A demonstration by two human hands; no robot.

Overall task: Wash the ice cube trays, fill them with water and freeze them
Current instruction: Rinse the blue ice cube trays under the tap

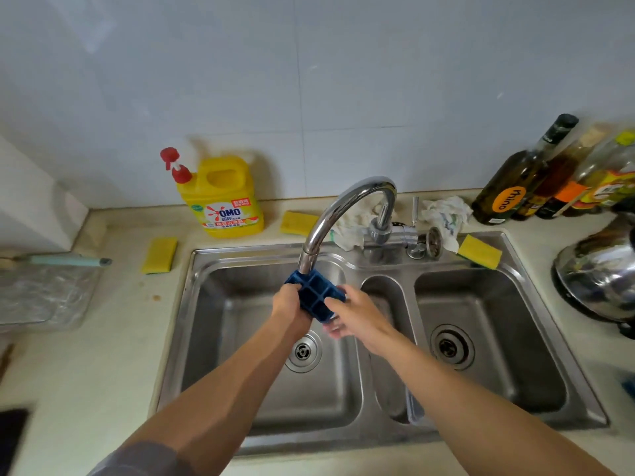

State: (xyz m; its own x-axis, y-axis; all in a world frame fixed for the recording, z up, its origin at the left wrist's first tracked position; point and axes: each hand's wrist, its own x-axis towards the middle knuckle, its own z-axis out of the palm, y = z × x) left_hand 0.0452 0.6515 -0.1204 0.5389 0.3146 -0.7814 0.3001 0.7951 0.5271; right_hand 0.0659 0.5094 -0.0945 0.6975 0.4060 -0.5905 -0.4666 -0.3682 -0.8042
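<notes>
Step in hand, as judged: rinsing stage of the wash.

The dark blue, square-celled ice cube tray [316,293] was held in the air right under the outlet of the curved chrome tap [343,204], above the left basin of the stainless steel double sink [209,324]. It was tilted, with the cells facing the camera.

The left hand [290,304] had its grip closed round the tray's left edge, fingers curled over the rim. The right hand [355,312] had its grip pinching the near right corner, thumb on top and fingers beneath. Those fingers were blurred. Whether water was running could not be told.

Notes on technique (judgement):
- Each cell would want passing under the outlet in turn, corners included.
- The tray looked flexible, so support from below should stop it folding.
- Tipping it toward the basin would drain it without wetting the pale worktop [113,338].
- The yellow plastic detergent jug with red pump [223,197] and a flat yellow sponge [159,255] stood on the worktop to the left, near enough if soap were wanted.
</notes>
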